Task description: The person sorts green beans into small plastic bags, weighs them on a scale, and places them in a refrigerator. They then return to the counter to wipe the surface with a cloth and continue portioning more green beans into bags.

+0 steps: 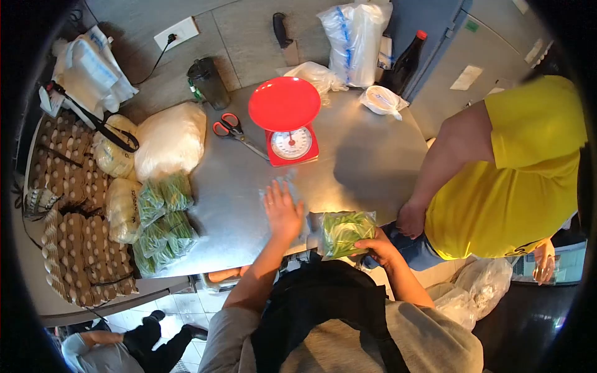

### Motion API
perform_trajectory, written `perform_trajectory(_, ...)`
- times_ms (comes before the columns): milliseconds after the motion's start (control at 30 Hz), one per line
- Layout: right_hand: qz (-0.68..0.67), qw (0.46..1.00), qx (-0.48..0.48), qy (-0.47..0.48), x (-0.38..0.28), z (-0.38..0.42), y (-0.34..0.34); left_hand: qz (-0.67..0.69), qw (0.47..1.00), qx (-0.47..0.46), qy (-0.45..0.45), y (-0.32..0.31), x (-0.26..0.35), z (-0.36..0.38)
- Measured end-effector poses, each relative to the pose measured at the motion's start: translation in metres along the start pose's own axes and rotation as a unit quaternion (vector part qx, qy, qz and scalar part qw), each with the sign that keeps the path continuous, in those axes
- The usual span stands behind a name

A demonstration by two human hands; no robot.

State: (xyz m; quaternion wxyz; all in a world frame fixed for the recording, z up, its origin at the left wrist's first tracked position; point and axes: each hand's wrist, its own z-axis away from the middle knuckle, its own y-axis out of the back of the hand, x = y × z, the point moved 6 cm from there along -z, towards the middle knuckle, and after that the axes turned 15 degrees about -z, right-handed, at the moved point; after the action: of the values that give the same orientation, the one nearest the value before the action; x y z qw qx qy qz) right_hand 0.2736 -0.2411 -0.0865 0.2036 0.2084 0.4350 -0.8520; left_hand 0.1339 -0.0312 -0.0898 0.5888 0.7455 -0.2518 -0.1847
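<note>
My right hand (378,247) is closed on the edge of a clear bag of green beans (347,234), held at the table's front edge. My left hand (283,211) lies with its fingers stretched out on a thin clear plastic bag (287,185) on the metal table (233,180). Behind my left hand stands a red kitchen scale (292,144) with an empty round red pan (285,103). Orange-handled scissors (239,133) lie to the left of the scale. More bags of green beans (166,233) are piled on the table's left side.
Egg trays (87,255) and white filled bags (171,140) stand at the left. A dark tumbler (209,84), a knife (285,38), plastic rolls (359,46), a bottle (407,64) and a wrapped bowl (382,101) are at the back. A person in yellow (497,199) stands at the right; another person (118,349) is lower left.
</note>
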Motion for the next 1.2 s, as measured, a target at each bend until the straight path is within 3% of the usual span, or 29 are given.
perform_trajectory(167, 0.023, 0.999, 0.014, 0.040, -0.011, -0.005, 0.004, 0.053, 0.997, -0.025, -0.043, 0.011, 0.026, 0.002)
perform_trajectory(467, -0.126, 0.984, 0.060, 0.110, -0.032, -0.025, 0.021, 0.050, 0.997, -0.030, -0.052, 0.016, 0.027, 0.000)
perform_trajectory(600, -0.065, 0.990, 0.080, 0.095, -0.025, -0.030, 0.033, 0.046, 0.997, -0.034, -0.057, 0.015, 0.027, -0.003)
perform_trajectory(1200, -0.056, 0.994, 0.054, 0.072, -0.030, -0.034, 0.028, 0.054, 0.991, -0.058, -0.105, 0.015, 0.036, -0.022)
